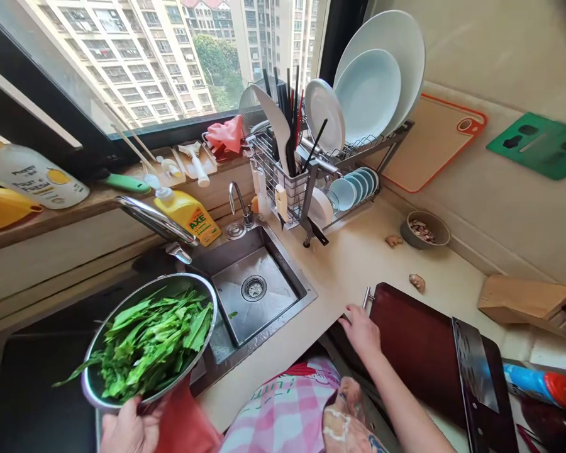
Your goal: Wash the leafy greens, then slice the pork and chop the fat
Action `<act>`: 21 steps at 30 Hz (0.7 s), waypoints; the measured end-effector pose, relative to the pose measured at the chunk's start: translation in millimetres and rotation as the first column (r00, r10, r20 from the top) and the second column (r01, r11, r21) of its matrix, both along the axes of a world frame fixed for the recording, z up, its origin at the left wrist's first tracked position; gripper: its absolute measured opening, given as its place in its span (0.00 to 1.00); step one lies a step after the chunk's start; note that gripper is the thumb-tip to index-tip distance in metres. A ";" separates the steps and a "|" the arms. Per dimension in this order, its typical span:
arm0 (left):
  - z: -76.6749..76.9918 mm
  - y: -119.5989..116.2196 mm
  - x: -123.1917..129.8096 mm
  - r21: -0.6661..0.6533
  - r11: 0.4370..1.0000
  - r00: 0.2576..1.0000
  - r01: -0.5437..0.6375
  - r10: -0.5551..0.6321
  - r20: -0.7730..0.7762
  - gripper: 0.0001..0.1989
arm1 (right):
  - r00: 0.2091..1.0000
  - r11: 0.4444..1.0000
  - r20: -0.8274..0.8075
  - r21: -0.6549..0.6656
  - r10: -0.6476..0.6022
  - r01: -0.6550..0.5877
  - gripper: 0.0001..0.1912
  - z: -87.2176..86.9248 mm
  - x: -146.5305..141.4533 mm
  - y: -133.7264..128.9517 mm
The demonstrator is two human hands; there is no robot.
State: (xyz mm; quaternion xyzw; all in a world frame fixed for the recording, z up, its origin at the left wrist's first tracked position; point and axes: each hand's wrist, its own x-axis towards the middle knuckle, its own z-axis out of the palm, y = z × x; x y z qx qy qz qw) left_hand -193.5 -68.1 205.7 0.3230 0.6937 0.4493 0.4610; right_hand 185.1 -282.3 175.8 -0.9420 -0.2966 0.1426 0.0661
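Observation:
My left hand (131, 428) grips the near rim of a round metal-rimmed basin (88, 376), with the thumb over its edge. Cut green leafy vegetables (155, 343) fill it, and one stem sticks out past the left rim. The basin is tilted and held left of the steel sink (268, 314). At the counter's front edge, my right hand (361, 328) has its fingers apart, with nothing seen in it. Close by lies a dark red cutting board (410, 352) with a metal handle. Across the board rests a cleaver (476, 365).
A dish rack (323, 167) with plates, bowls and chopsticks stands behind the sink. On the counter are a bowl of chopped pieces (448, 236), ginger (417, 282) and a wooden block (523, 302). A yellow detergent bottle (193, 217) stands near the tap (238, 198).

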 end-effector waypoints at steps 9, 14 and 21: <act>14.9 6.5 15.0 -0.086 0.985 0.968 -0.151 0.165 0.187 0.18 | 0.981 0.994 0.155 -0.007 0.112 -0.113 0.11 -30.3 43.1 -22.1; 16.8 -5.4 13.0 -0.061 0.985 0.961 -0.163 0.172 0.217 0.17 | 0.988 0.987 0.136 -0.156 0.071 -0.049 0.11 -32.5 67.3 -11.7; 11.8 -19.6 10.2 -0.056 0.975 0.940 -0.216 0.223 0.257 0.18 | 0.989 0.976 0.131 -0.213 0.075 -0.045 0.13 -27.6 102.0 9.6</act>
